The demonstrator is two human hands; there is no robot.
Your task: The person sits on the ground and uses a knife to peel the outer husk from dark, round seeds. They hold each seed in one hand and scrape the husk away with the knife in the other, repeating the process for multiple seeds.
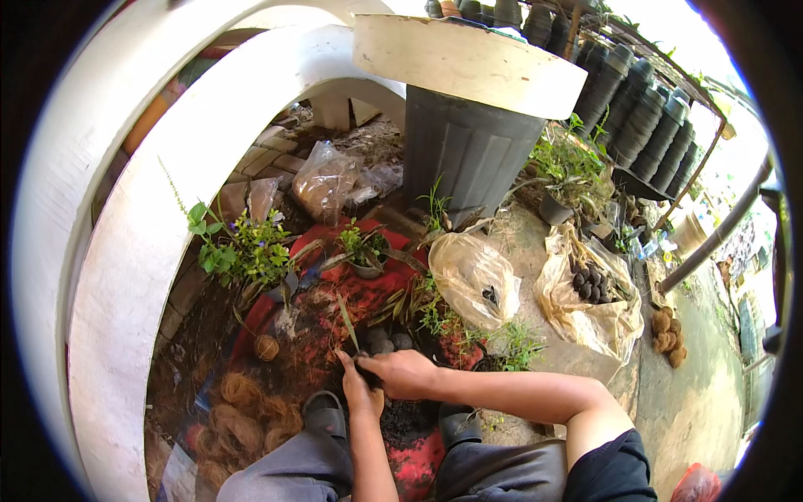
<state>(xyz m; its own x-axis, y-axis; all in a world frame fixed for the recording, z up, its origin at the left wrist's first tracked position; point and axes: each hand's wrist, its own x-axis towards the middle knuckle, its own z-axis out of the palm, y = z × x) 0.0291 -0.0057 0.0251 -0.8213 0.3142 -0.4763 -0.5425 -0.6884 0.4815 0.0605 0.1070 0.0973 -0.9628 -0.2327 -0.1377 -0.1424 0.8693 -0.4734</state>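
Note:
My left hand (364, 394) and my right hand (406, 374) meet in front of my knees, wrapped around a dark clump of soil (370, 378). From it rises a narrow green leaf (347, 321), tilted slightly left. The fingers hide most of the clump. Just beyond my hands lie dark round soil balls (379, 341). Dark loose soil (404, 421) covers part of a red sheet (417, 461) between my sandalled feet. Tangled brown fibre (235, 414), apparently coconut coir, lies left of my left hand. Farther up rests a ball of twine (266, 347).
A white curved wall (119, 301) rises at left; a grey fluted pillar (473, 150) stands ahead. Flowering plants (257, 248) and a small potted plant (366, 263) are beyond the soil. At right are a plastic bag (473, 276), an opened bag (596, 326) with dark balls, and brown fibre balls (668, 337).

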